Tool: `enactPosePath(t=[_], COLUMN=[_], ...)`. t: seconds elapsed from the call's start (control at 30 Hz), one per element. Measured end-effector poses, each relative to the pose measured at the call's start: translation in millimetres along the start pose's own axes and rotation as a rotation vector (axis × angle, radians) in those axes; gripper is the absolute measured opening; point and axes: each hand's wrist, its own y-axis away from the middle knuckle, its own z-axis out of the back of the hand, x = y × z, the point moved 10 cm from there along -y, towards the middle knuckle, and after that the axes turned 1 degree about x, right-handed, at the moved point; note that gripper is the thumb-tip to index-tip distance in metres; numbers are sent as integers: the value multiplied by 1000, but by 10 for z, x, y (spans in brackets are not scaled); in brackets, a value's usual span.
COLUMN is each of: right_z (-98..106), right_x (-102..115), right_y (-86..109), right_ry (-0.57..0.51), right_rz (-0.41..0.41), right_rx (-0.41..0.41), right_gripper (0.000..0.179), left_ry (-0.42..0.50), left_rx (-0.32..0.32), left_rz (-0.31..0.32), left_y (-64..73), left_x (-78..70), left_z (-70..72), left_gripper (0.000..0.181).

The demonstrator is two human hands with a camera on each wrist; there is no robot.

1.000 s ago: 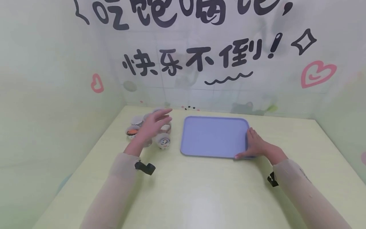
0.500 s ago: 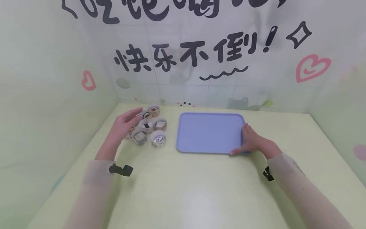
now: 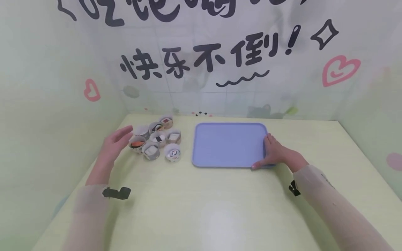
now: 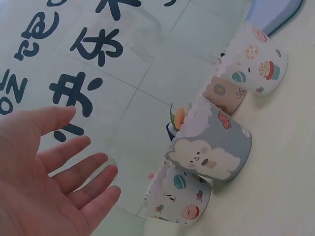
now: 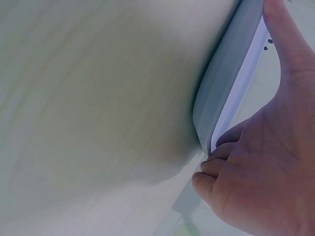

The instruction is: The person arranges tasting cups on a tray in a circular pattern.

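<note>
Blue tray [image 3: 227, 144]: from my end I saw it flat on the pale table [image 3: 201, 202], toward the back, rt of the paper cups [image 3: 161, 144], w/ a gap btwn
R hand [image 3: 276, 153]: had hold of the tray at its near rt corner; thumb lay on the near side, other fingers on the rt side; in my R wrist view they were bent at the rim
L hand [image 3: 112, 148]: wide & relaxed, fingers loosely extended and a bit apart; my L wrist view gave me the palm side, fingers clear of the cups
L hand spot: just L of the cluster, nearest the orange-filled cup [image 3: 136, 150]
Cups: I counted 8, upright & bunched; some looked to be touching, couldn't tell for each
Fillings: orange & black piece in the orange-filled one, dark red & white in the rearmost cup [image 3: 167, 124], white w/ black band in the middle; rest too small for me to ID
Bear cup [image 4: 211, 152]: grey, white bear print, at the front of the bunch
Cupcake cup [image 4: 253, 59]: white, cupcake print, front rt of the bunch, nr the tray
Brown cup [image 4: 229, 96]: just behind the cupcake cup
Sleeves [image 3: 336, 205]: pale, long, w/ a black wrist mount [image 3: 117, 193] at the L cuff & a similar one at the rt
Back wall [image 3: 198, 104]: had black Chinese lettering [image 3: 207, 47], w/ a wavy line under it
</note>
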Motion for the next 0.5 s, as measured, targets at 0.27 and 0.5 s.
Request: enactPosePath(t=[0.27, 0.5], right_z=[52, 7], right_x=[-14, -7], right_y=[30, 45], right_ry=[-20, -15], right_rz=[-20, -46], right_rx=[-6, 25], right_gripper=[141, 142], left_ry=[-40, -26], left_rx=[-42, -20], left_rz=[29, 116], left_y=[-76, -27], left_x=[186, 477], left_z=[77, 114], left_gripper=[67, 78])
